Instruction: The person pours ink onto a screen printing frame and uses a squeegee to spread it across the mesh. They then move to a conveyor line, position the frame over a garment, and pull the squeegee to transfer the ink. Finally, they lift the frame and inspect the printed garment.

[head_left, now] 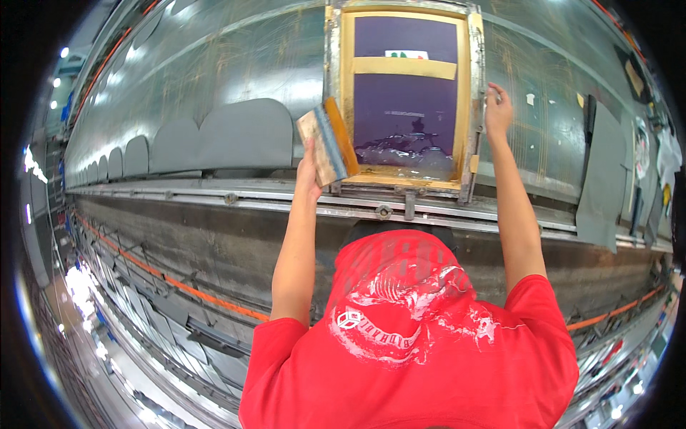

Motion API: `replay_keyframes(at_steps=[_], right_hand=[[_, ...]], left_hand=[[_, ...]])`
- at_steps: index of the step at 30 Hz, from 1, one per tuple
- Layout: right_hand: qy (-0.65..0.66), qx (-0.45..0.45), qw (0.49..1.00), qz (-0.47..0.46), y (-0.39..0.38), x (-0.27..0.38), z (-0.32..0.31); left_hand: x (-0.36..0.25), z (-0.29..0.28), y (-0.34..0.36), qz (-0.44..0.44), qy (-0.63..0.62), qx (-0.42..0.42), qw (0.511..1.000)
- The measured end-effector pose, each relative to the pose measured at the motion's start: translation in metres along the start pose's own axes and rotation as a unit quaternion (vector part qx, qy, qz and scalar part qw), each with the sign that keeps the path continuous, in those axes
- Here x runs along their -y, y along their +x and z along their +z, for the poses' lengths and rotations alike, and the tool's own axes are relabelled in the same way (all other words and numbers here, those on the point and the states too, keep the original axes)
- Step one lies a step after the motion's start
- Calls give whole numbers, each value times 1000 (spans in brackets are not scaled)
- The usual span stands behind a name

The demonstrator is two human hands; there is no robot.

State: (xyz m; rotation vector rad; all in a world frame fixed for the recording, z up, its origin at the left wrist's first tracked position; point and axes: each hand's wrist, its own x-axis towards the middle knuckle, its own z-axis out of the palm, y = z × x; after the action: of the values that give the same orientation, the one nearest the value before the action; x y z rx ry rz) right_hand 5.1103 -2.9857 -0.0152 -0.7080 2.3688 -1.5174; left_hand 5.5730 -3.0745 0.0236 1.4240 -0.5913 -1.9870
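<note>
I have the left hand (308, 175) grasping the wooden-handled squeegee (325, 146) at the lower-left edge of the screen frame (475, 71), its amber blade (341, 134) facing the purple mesh (405, 100). The right hand (499, 114) is released, half-curled beside the right edge; open surface (246, 75) extends beyond the grey panels (246, 136).

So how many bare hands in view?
2: the left hand grips the squeegee; the right hand is just right of the framed screen. Others may be hidden in the cluttered background.
</note>
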Motion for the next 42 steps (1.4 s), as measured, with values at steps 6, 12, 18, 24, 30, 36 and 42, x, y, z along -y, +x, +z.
replay_keyframes(at_steps=[6,12,18,24,30,36,42], right_hand=[[-21,-20,1000,4,-16,-3,14],[-63,6,995,81,-21,14,23],[-47,7,997,55,-15,-4,36],[-49,11,997,64,-18,0,32],[-71,18,993,88,-20,9,32],[-70,24,993,95,-21,12,28],[-57,35,992,103,-22,12,28]], left_hand=[[-12,14,-7,64,66,-68,993],[-25,59,-23,254,446,86,854],[-6,114,-25,337,723,70,599],[59,100,-14,423,740,-10,523],[86,121,-24,436,749,-9,498],[99,141,-27,487,735,94,462],[84,139,-22,488,722,236,430]])
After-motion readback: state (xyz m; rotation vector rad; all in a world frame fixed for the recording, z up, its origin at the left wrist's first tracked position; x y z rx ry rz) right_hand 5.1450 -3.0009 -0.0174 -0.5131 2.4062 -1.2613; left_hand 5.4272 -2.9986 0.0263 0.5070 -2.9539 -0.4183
